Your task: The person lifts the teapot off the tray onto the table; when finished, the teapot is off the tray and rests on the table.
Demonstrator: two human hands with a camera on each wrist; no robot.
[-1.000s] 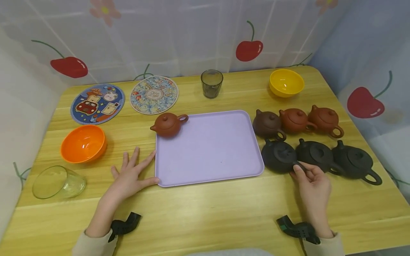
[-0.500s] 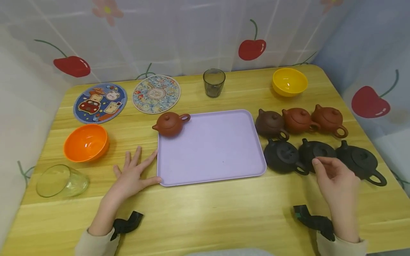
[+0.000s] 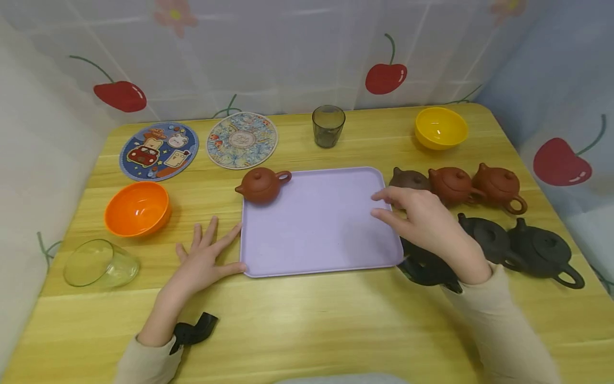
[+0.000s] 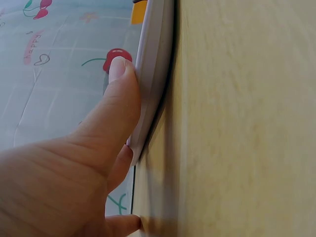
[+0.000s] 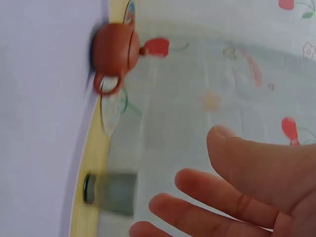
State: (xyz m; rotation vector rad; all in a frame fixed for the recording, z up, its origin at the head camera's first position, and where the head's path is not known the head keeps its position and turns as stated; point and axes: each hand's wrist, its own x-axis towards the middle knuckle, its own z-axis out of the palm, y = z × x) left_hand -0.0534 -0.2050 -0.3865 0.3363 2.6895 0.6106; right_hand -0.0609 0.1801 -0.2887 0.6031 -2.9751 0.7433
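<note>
A lilac tray [image 3: 316,234] lies mid-table, with a reddish-brown teapot [image 3: 261,186] on its far left corner. My left hand [image 3: 199,264] rests spread on the table, its thumb and a finger touching the tray's left edge; in the left wrist view the thumb [image 4: 111,103] lies against the rim. Over the tray's right edge hovers my right hand [image 3: 424,218], fingers apart and holding nothing. It partly covers a dark brown teapot [image 3: 408,178] and mostly hides the leftmost black teapot. Two other black teapots [image 3: 486,237] and two reddish-brown teapots [image 3: 451,184] stand to its right.
An orange bowl [image 3: 138,209] and a green glass lying on its side [image 3: 103,264] are at the left. Behind the tray are two round mats [image 3: 242,140], a grey glass [image 3: 328,126] and a yellow bowl [image 3: 441,128]. A patterned curtain hangs behind the table.
My right hand has let go of the black teapot's handle, drawn off to the right, then swung left and forward over the tray's right edge. The left hand keeps its place at the tray.
</note>
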